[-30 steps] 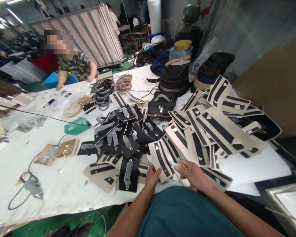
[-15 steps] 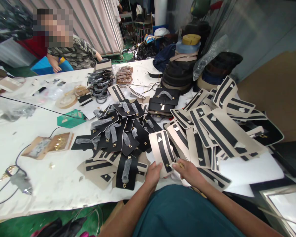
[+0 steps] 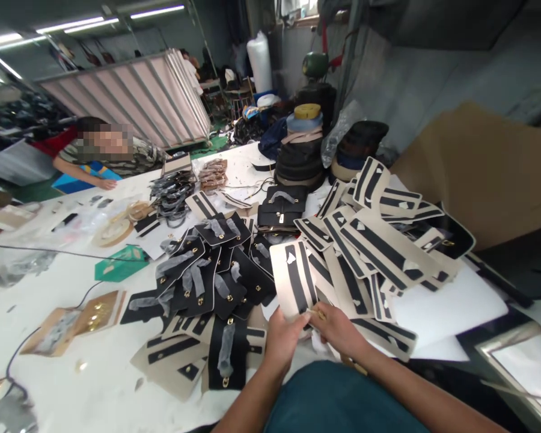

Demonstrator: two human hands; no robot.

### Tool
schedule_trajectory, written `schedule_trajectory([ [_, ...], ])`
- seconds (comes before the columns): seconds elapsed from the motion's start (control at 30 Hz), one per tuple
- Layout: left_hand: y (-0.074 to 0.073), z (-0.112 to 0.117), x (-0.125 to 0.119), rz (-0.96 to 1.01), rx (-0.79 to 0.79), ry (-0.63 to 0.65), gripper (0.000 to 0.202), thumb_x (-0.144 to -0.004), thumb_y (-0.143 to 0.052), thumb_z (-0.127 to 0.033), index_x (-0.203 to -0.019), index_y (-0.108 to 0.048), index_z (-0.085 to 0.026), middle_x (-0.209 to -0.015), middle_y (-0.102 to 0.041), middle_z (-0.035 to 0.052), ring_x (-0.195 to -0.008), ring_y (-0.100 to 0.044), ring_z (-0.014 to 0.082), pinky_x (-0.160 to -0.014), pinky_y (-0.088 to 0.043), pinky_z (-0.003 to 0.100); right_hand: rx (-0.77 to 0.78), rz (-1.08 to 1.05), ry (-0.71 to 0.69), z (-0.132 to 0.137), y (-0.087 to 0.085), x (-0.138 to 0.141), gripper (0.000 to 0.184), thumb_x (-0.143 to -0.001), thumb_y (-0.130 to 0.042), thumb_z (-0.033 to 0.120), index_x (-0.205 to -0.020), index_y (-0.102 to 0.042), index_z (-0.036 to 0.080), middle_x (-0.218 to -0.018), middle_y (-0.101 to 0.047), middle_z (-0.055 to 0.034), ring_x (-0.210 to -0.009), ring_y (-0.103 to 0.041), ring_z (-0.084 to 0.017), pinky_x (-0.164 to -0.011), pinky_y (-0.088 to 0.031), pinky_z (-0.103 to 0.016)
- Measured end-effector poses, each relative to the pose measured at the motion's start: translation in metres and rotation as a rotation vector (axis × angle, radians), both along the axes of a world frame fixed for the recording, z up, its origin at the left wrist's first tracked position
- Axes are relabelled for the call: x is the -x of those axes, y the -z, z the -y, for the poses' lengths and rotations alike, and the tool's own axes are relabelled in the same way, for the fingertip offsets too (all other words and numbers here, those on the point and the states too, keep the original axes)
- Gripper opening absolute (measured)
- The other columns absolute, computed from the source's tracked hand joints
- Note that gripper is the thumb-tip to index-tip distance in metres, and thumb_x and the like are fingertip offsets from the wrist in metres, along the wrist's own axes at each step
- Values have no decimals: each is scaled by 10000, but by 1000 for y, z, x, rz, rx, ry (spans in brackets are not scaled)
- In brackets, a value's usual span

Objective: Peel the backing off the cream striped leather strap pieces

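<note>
My left hand (image 3: 283, 338) grips the bottom edge of a beige panel with a black stripe (image 3: 293, 278), held tilted up off the table. My right hand (image 3: 338, 329) pinches a small gold metal piece (image 3: 320, 314) against the panel's lower right corner. Just left of my hands lies a heap of black flaps with gold clasps (image 3: 211, 270). To the right spreads a pile of more beige and black striped panels (image 3: 379, 246).
A person in a patterned top (image 3: 117, 157) leans on the white table (image 3: 94, 385) at the far left. Rolls of tape (image 3: 117, 224), a green packet (image 3: 119, 269), a black handbag (image 3: 282, 207), stacked webbing rolls (image 3: 303, 144) and cardboard (image 3: 478, 168) surround the piles.
I have lifted the striped panel higher off the pile and brought both hands closer together at its lower edge. The camera has tilted up. The person at the far left has leaned lower.
</note>
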State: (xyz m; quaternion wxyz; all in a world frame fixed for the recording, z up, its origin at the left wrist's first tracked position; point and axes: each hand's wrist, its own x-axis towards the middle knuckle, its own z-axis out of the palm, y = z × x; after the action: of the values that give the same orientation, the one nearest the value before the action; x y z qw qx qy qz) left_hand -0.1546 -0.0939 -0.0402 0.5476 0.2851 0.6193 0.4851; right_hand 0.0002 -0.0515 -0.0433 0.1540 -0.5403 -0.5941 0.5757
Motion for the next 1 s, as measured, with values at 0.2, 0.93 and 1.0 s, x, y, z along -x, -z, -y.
schedule_trajectory([
  [0.2,-8,-10,-18,-89,-29,-28,400,-781,-784,-313,-1134,-733,-131,-1017,-793,122,-937,-738,287,-850,-577,368,-29,-169,-4,3,-10,-17,389,-1009,-477,555,-820,-524,218,-641,-556,50,-574,-598,-144,-596,-453,-256],
  [0.93,-84,-185,-130,-6,-373,147,402,-726,-806,-272,-1089,-715,-125,-1088,-782,135,-966,-733,282,-868,-589,388,-238,-212,30,34,-95,-90,382,-989,-516,574,-855,-614,230,-744,-598,9,-687,-543,-159,-639,-416,-238],
  [1.0,-95,-204,-149,100,-392,241,521,-731,-828,-291,-1203,-676,-132,-1153,-762,141,-963,-727,262,-857,-598,386,-98,-208,73,33,-96,-94,388,-998,-484,586,-1004,-647,233,-754,-600,9,-665,-550,-159,-618,-424,-238],
])
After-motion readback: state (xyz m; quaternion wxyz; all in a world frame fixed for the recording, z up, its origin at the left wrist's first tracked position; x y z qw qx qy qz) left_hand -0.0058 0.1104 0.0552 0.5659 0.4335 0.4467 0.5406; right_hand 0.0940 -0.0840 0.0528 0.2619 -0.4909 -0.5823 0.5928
